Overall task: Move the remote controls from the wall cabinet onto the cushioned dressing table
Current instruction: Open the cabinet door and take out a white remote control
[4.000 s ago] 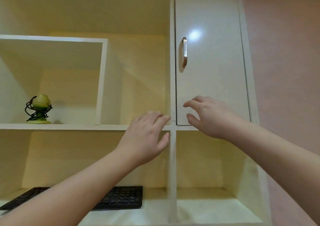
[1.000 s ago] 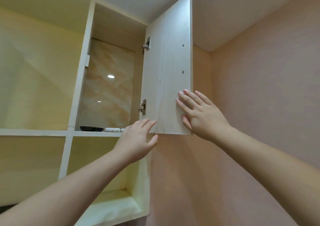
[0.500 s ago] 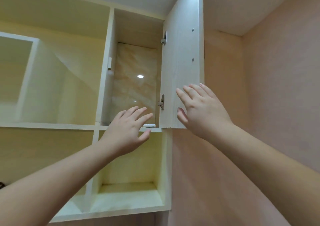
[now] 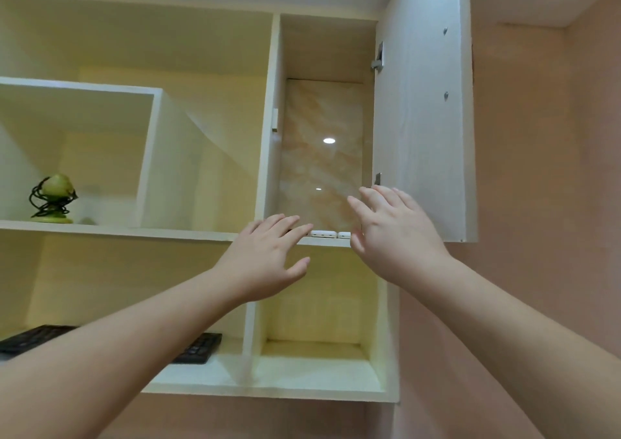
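The wall cabinet's door [image 4: 423,119] stands swung open to the right, showing a compartment with a marbled back panel [image 4: 322,156]. On its shelf edge the white ends of two remote controls [image 4: 323,234] [image 4: 344,235] peek out; the rest of them is hidden. My left hand [image 4: 265,260] reaches up, fingers spread, fingertips at the shelf edge just left of the remotes. My right hand [image 4: 393,233] is raised in front of the compartment's right side, fingers apart, holding nothing. The dressing table is out of view.
Open yellow shelves fill the left. A green ornament wrapped in black wire [image 4: 52,200] stands on the middle shelf. A black keyboard [image 4: 195,351] lies on the lower shelf behind my left forearm. A pink wall [image 4: 537,203] runs along the right.
The door went from closed to fully open. My right hand has left the door's edge and moved left in front of the compartment; my left hand has risen to the shelf edge.
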`<action>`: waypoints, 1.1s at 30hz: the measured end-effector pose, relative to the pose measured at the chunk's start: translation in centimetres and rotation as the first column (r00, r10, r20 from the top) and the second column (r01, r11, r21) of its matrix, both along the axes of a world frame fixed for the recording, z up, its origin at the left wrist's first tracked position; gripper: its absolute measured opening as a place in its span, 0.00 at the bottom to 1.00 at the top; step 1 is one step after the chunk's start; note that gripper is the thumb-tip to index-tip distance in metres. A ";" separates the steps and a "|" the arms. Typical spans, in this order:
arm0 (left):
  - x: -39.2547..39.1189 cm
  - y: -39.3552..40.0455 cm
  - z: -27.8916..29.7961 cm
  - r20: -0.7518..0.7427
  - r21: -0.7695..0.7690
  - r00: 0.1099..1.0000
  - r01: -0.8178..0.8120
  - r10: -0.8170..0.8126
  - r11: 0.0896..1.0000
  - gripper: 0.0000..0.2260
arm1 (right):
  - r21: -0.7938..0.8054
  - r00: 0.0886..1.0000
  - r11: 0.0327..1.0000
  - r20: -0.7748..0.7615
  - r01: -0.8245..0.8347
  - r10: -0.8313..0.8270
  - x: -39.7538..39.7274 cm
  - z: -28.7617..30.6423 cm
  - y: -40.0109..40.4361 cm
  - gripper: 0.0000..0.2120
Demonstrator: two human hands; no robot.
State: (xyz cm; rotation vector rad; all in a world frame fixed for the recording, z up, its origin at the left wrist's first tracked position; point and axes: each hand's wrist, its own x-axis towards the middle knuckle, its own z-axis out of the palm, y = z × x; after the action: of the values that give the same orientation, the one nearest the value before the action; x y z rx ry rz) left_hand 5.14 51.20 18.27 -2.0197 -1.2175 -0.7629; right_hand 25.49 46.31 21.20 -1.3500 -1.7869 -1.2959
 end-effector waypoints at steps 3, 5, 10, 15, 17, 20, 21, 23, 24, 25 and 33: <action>-1.3 0.8 -0.4 0.028 0.004 0.999 0.020 -0.020 1.000 0.28 | -0.094 1.000 0.995 -0.002 -0.015 0.014 -0.7 -0.4 1.3 0.26; -2.2 1.5 -0.6 0.047 -0.010 0.998 0.034 -0.034 0.999 0.29 | -0.142 0.999 0.990 -0.024 -0.029 0.026 -1.2 -0.5 2.1 0.26; -4.3 3.2 -0.6 0.045 -0.062 0.996 0.077 -0.075 0.995 0.29 | -0.222 0.998 0.975 -0.068 -0.021 0.006 -2.9 -0.2 4.4 0.26; -5.9 4.3 -0.2 0.025 -0.047 0.992 0.126 -0.125 0.991 0.28 | -0.300 0.992 0.954 -0.123 -0.022 -0.016 -4.6 -0.6 6.4 0.25; -6.3 4.7 -0.1 0.036 -0.062 0.990 0.138 -0.136 0.989 0.28 | -0.317 0.990 0.948 -0.135 -0.010 -0.035 -4.9 -0.8 7.1 0.25; -6.6 5.4 0.0 0.036 -0.042 0.987 0.160 -0.159 0.986 0.28 | -0.333 0.988 0.943 -0.146 0.000 -0.052 -5.2 -0.9 8.1 0.25; -6.5 5.6 -0.1 0.032 -0.028 0.985 0.171 -0.171 0.985 0.28 | -0.340 0.987 0.940 -0.147 0.005 -0.059 -5.2 -0.9 8.4 0.25; -6.3 5.9 -0.1 0.024 -0.007 0.981 0.194 -0.194 0.981 0.28 | -0.357 0.986 0.934 -0.151 0.015 -0.074 -4.9 -0.8 9.1 0.25; -6.2 5.9 -0.1 0.021 -0.001 0.979 0.204 -0.204 0.979 0.28 | -0.365 0.985 0.931 -0.153 0.020 -0.081 -4.8 -0.6 9.4 0.26; -6.0 6.0 -0.1 0.018 0.007 0.978 0.210 -0.210 0.978 0.28 | -0.371 0.984 0.928 -0.157 0.024 -0.089 -4.6 -0.4 9.7 0.26; -3.7 7.2 0.4 0.025 0.048 0.980 0.197 -0.199 0.979 0.27 | -0.504 0.947 0.855 -0.318 -0.120 -0.054 -4.0 1.4 12.0 0.27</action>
State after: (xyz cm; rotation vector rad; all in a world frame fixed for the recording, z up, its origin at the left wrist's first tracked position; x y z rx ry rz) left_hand 1.44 58.37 18.67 -2.1207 -1.0159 -0.9105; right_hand 21.46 58.35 22.59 -1.6866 -1.9809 -0.5264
